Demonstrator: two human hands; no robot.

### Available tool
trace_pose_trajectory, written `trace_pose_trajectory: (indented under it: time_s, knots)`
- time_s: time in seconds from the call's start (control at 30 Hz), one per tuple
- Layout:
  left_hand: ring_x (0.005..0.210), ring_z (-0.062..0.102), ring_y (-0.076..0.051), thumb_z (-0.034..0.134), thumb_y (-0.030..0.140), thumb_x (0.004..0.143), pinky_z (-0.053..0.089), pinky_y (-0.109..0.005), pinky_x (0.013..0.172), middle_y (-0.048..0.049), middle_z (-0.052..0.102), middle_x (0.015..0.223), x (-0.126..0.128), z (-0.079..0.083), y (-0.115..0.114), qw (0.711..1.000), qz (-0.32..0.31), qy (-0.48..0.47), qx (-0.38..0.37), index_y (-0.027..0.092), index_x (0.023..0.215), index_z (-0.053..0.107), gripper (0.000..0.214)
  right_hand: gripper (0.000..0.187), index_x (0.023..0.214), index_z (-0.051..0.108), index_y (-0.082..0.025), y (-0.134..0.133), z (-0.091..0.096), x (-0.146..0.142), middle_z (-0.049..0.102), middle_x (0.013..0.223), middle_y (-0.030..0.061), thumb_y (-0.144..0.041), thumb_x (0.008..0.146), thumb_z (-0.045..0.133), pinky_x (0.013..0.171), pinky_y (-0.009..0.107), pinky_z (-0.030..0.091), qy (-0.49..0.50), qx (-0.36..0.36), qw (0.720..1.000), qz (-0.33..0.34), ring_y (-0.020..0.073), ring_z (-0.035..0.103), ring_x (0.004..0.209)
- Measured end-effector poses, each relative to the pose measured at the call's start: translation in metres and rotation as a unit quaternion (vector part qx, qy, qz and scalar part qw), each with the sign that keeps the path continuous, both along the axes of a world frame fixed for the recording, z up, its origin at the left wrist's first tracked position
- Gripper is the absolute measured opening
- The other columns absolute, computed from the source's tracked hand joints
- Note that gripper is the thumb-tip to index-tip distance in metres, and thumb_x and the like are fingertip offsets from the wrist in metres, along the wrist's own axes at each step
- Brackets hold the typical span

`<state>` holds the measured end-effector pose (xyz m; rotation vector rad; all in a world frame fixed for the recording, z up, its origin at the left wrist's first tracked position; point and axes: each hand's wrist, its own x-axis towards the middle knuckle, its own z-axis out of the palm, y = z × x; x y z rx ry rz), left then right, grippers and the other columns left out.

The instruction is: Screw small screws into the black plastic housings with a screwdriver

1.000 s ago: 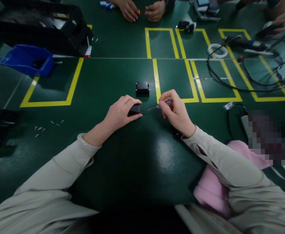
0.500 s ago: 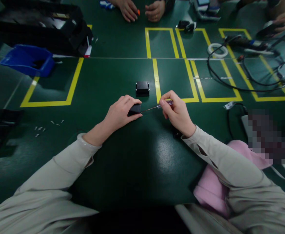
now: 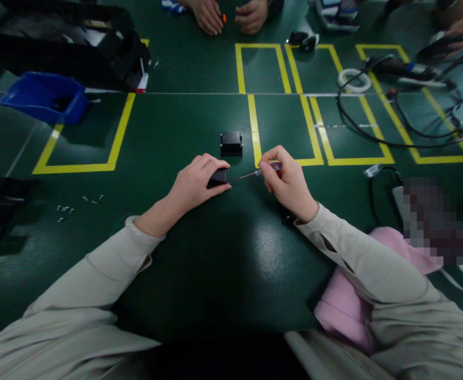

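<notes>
Head view: 1 black block (image 3: 217, 178), central over the green surface (image 3: 199, 258), pinched between the fingers and thumb of the left hand (image 3: 194, 182). 1 screwdriver (image 3: 270, 168), its handle pinched in the fingers of the right hand (image 3: 285, 180), shaft pointing left, tip at the block's right end; contact too small to tell. 1 black unit (image 3: 231, 143), just beyond the block. Loose small screws (image 3: 65, 209), left of the left hand. 1 blue bin (image 3: 71, 108), far left.
</notes>
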<state>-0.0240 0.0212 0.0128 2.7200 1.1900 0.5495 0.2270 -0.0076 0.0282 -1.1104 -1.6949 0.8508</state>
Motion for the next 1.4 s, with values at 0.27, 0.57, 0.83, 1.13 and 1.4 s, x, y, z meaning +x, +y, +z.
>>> trace_pose_trajectory:
  time_s: [0.27, 0.57, 0.83, 1.13, 1.4]
  knots:
    - [0.11, 0.059, -0.027, 0.065, 0.042, 0.094, 0.051, -0.041, 0.092, -0.0109, 0.063, 0.119, 0.0001, 0.001, -0.0005, 1.0, 0.006, -0.002, -0.012, 0.018, 0.126, 0.057, 0.041, 0.017, 0.092, 0.051, -0.023, -0.0002, 0.0013, 0.0004, 0.049, 0.066, -0.0048, -0.039, 0.099, 0.055, 0.053, 0.028, 0.032, 0.003, -0.01, 1.0, 0.005, 0.0099, 0.045, 0.056]
    - [0.11, 0.059, -0.028, 0.065, 0.044, 0.094, 0.05, -0.041, 0.092, -0.0113, 0.064, 0.119, -0.0003, -0.0003, 0.0003, 1.0, 0.003, -0.002, -0.012, 0.018, 0.126, 0.057, 0.042, 0.007, 0.099, 0.05, -0.023, -0.0002, 0.0001, -0.0005, 0.049, 0.069, -0.0054, -0.029, 0.098, 0.054, 0.056, 0.027, 0.034, 0.02, -0.001, 1.0, 0.01, 0.0095, 0.047, 0.058]
    - [0.11, 0.059, -0.028, 0.064, 0.044, 0.094, 0.051, -0.041, 0.092, -0.0115, 0.064, 0.12, -0.0004, -0.0001, 0.0007, 1.0, 0.0, -0.005, -0.012, 0.018, 0.127, 0.057, 0.042, 0.017, 0.091, 0.051, -0.023, -0.0001, 0.0014, 0.0006, 0.047, 0.063, -0.006, -0.037, 0.099, 0.054, 0.053, 0.028, 0.03, 0.006, -0.001, 1.0, 0.01, 0.0096, 0.043, 0.053]
    - [0.109, 0.059, -0.028, 0.065, 0.045, 0.093, 0.051, -0.041, 0.091, -0.0113, 0.064, 0.12, -0.0013, -0.0007, 0.0007, 1.0, 0.004, -0.004, -0.017, 0.018, 0.126, 0.058, 0.043, 0.022, 0.089, 0.051, -0.024, -0.0002, 0.0013, -0.0003, 0.046, 0.059, -0.0072, -0.043, 0.1, 0.054, 0.052, 0.029, 0.031, 0.007, -0.008, 1.0, 0.012, 0.0091, 0.043, 0.049]
    - [0.109, 0.059, -0.027, 0.063, 0.045, 0.094, 0.05, -0.042, 0.093, -0.0113, 0.063, 0.119, -0.0007, -0.0011, 0.0014, 1.0, 0.004, 0.0, -0.015, 0.018, 0.126, 0.058, 0.043, 0.012, 0.098, 0.05, -0.024, 0.0, 0.0001, -0.0008, 0.05, 0.065, -0.0061, -0.035, 0.1, 0.053, 0.054, 0.028, 0.034, 0.018, -0.004, 1.0, 0.015, 0.0095, 0.047, 0.053]
